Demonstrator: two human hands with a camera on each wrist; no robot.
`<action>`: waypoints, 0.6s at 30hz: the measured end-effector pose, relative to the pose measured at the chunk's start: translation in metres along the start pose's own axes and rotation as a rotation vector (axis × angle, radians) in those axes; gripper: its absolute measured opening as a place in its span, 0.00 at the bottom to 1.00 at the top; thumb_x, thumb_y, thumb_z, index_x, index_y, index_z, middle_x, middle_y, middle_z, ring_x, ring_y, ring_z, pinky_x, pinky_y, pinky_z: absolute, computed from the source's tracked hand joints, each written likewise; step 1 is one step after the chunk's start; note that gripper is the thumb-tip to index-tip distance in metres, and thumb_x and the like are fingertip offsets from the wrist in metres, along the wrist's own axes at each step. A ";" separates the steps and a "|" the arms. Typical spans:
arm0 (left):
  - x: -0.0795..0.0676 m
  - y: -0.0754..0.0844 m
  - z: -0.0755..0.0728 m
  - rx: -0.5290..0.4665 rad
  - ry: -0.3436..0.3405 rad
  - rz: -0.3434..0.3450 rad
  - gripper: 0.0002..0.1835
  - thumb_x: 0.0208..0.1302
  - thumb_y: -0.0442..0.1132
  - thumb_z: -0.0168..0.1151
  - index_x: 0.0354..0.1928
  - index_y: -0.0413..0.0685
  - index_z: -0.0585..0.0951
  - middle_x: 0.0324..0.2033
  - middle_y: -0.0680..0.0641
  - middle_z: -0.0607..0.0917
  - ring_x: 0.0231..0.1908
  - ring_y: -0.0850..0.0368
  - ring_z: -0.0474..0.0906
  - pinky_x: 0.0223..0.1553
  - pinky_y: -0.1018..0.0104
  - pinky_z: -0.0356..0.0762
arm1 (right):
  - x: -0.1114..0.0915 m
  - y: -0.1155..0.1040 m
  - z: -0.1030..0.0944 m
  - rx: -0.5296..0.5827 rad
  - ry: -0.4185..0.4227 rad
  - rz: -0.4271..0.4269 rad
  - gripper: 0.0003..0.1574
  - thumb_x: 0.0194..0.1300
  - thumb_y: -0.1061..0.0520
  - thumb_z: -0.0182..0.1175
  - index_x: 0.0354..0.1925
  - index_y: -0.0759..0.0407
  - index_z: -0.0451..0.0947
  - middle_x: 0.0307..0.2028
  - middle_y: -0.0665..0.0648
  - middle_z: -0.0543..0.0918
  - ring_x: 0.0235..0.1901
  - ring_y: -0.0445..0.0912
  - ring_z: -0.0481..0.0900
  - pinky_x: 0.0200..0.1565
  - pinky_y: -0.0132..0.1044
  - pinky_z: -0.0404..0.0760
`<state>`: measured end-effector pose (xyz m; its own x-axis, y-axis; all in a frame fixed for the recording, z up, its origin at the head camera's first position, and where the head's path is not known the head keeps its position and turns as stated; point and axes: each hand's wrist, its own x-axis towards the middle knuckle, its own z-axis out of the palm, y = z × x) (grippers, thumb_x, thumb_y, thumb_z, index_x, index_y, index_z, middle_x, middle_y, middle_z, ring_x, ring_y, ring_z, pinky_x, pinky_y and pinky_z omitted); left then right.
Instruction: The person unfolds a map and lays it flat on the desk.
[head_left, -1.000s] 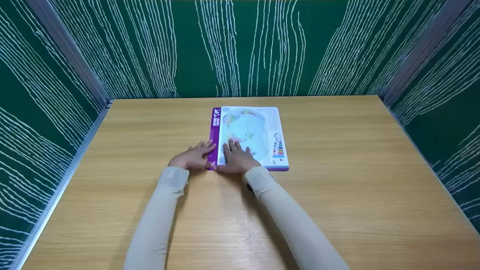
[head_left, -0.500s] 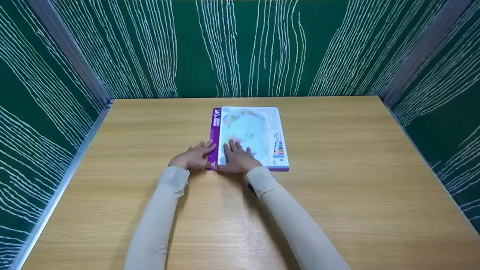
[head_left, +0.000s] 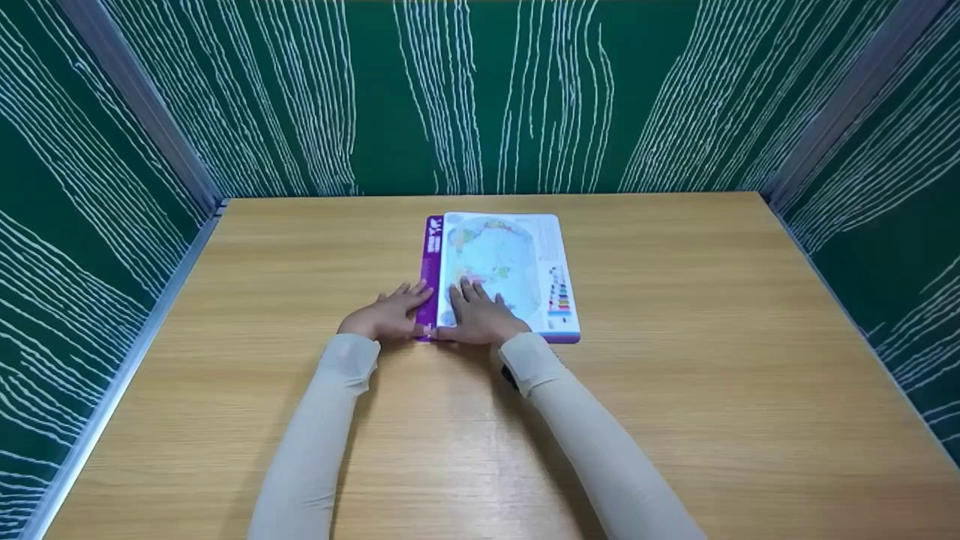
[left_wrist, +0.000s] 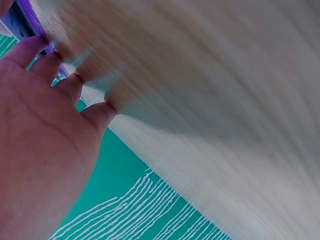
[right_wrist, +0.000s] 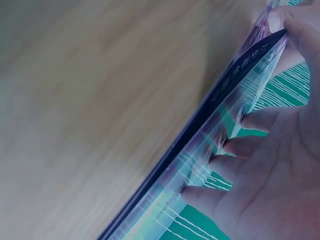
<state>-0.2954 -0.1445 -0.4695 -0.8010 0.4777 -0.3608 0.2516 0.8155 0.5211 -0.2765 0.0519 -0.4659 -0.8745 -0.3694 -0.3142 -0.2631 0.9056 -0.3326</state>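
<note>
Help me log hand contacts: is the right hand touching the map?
Touching. The right wrist view shows the right hand with its fingers meeting the glossy surface of the map, with no gap at the tips.

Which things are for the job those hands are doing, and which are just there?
Part of the job:
the printed map, with the right hand resting on it
the purple strip along the map's left side, touched by the left hand

Just there:
the wooden table underneath
the green back wall with white wavy lines
</note>
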 end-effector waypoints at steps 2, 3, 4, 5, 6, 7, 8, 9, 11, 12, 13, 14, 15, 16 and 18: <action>0.000 0.000 0.000 -0.006 0.000 -0.003 0.44 0.63 0.55 0.56 0.76 0.53 0.49 0.77 0.48 0.43 0.76 0.46 0.30 0.73 0.41 0.26 | -0.001 0.001 -0.001 0.005 -0.002 -0.005 0.62 0.58 0.19 0.46 0.76 0.51 0.41 0.77 0.57 0.38 0.76 0.52 0.35 0.74 0.56 0.43; 0.000 0.000 0.000 -0.010 0.000 -0.007 0.44 0.63 0.55 0.56 0.76 0.54 0.49 0.77 0.49 0.43 0.76 0.47 0.30 0.73 0.41 0.26 | -0.001 0.001 -0.002 0.012 -0.002 -0.005 0.62 0.58 0.19 0.46 0.76 0.50 0.41 0.77 0.56 0.38 0.76 0.52 0.35 0.74 0.56 0.42; 0.001 0.000 0.001 -0.014 0.002 -0.011 0.44 0.63 0.55 0.56 0.76 0.55 0.49 0.77 0.49 0.43 0.76 0.47 0.30 0.73 0.42 0.25 | -0.002 0.001 -0.002 0.025 -0.002 -0.004 0.62 0.58 0.19 0.46 0.76 0.50 0.41 0.77 0.56 0.38 0.76 0.52 0.34 0.74 0.56 0.42; 0.000 0.000 0.000 -0.016 0.003 -0.012 0.43 0.63 0.55 0.56 0.76 0.55 0.49 0.77 0.50 0.43 0.76 0.47 0.30 0.73 0.42 0.25 | -0.002 0.001 -0.003 0.033 -0.003 -0.004 0.62 0.58 0.19 0.46 0.76 0.50 0.41 0.77 0.56 0.38 0.76 0.52 0.34 0.74 0.56 0.42; 0.001 -0.001 0.000 -0.019 0.004 -0.017 0.43 0.63 0.55 0.56 0.76 0.56 0.49 0.77 0.50 0.43 0.76 0.48 0.30 0.73 0.42 0.25 | -0.003 0.002 -0.003 0.039 -0.004 -0.005 0.62 0.58 0.19 0.47 0.76 0.50 0.41 0.77 0.55 0.38 0.76 0.51 0.34 0.74 0.56 0.41; 0.001 -0.001 0.001 -0.019 0.004 -0.022 0.43 0.63 0.56 0.57 0.76 0.57 0.49 0.77 0.51 0.43 0.76 0.48 0.30 0.73 0.43 0.25 | -0.003 0.002 -0.004 0.043 -0.005 -0.007 0.62 0.58 0.20 0.47 0.76 0.49 0.41 0.77 0.55 0.38 0.76 0.51 0.34 0.74 0.56 0.41; 0.001 -0.001 0.001 -0.019 0.005 -0.024 0.44 0.63 0.56 0.57 0.76 0.57 0.49 0.77 0.51 0.43 0.76 0.48 0.30 0.73 0.43 0.25 | -0.004 0.002 -0.004 0.044 -0.005 -0.007 0.61 0.58 0.20 0.47 0.76 0.49 0.41 0.77 0.55 0.38 0.76 0.51 0.34 0.74 0.56 0.41; 0.001 -0.001 0.001 -0.016 0.006 -0.025 0.44 0.63 0.57 0.56 0.76 0.57 0.49 0.77 0.51 0.44 0.76 0.49 0.30 0.73 0.43 0.25 | -0.004 0.003 -0.005 0.049 -0.006 -0.008 0.61 0.59 0.20 0.47 0.76 0.49 0.41 0.77 0.55 0.38 0.76 0.51 0.34 0.74 0.55 0.41; 0.001 -0.001 0.001 -0.012 0.007 -0.029 0.44 0.62 0.59 0.56 0.75 0.58 0.49 0.77 0.52 0.44 0.76 0.49 0.30 0.73 0.43 0.26 | -0.005 0.004 -0.005 0.048 -0.006 -0.010 0.60 0.59 0.21 0.46 0.76 0.48 0.40 0.77 0.54 0.38 0.76 0.51 0.33 0.74 0.55 0.41; 0.001 -0.001 0.001 -0.009 0.008 -0.031 0.45 0.62 0.60 0.56 0.75 0.58 0.49 0.77 0.52 0.44 0.76 0.50 0.30 0.74 0.44 0.26 | -0.005 0.004 -0.005 0.049 -0.005 -0.010 0.60 0.60 0.21 0.46 0.77 0.48 0.40 0.77 0.54 0.38 0.76 0.50 0.33 0.74 0.55 0.40; 0.001 -0.001 0.001 -0.007 0.008 -0.032 0.45 0.62 0.61 0.56 0.75 0.58 0.49 0.77 0.52 0.43 0.76 0.50 0.30 0.74 0.44 0.26 | -0.005 0.005 -0.005 0.050 -0.005 -0.010 0.60 0.60 0.21 0.46 0.77 0.48 0.39 0.77 0.54 0.37 0.76 0.50 0.33 0.74 0.55 0.40; 0.001 -0.001 0.001 -0.007 0.009 -0.034 0.45 0.62 0.61 0.56 0.75 0.58 0.49 0.77 0.52 0.44 0.76 0.50 0.30 0.74 0.44 0.26 | -0.006 0.006 -0.005 0.053 -0.004 -0.008 0.60 0.60 0.21 0.46 0.77 0.47 0.39 0.77 0.53 0.37 0.76 0.50 0.33 0.74 0.54 0.40; 0.001 -0.001 0.001 -0.007 0.011 -0.035 0.45 0.62 0.60 0.56 0.75 0.59 0.49 0.77 0.52 0.44 0.76 0.49 0.30 0.74 0.44 0.26 | -0.006 0.006 -0.006 0.060 -0.004 -0.008 0.59 0.60 0.21 0.46 0.77 0.47 0.39 0.77 0.53 0.37 0.76 0.49 0.33 0.74 0.54 0.40; 0.001 -0.001 0.001 -0.007 0.011 -0.037 0.44 0.62 0.59 0.56 0.75 0.59 0.49 0.77 0.52 0.44 0.76 0.49 0.30 0.74 0.44 0.26 | -0.007 0.007 -0.006 0.063 -0.004 -0.007 0.59 0.60 0.21 0.46 0.77 0.46 0.38 0.77 0.53 0.37 0.76 0.49 0.33 0.74 0.54 0.40; 0.001 0.000 0.001 -0.007 0.010 -0.039 0.43 0.63 0.56 0.56 0.75 0.59 0.49 0.77 0.52 0.44 0.76 0.49 0.30 0.74 0.44 0.26 | -0.007 0.008 -0.006 0.076 -0.002 -0.006 0.59 0.60 0.22 0.46 0.77 0.46 0.39 0.77 0.52 0.37 0.76 0.49 0.33 0.75 0.53 0.40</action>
<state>-0.2958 -0.1443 -0.4706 -0.8154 0.4421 -0.3738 0.2161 0.8314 0.5120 -0.2747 0.0631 -0.4608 -0.8721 -0.3754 -0.3140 -0.2364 0.8849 -0.4014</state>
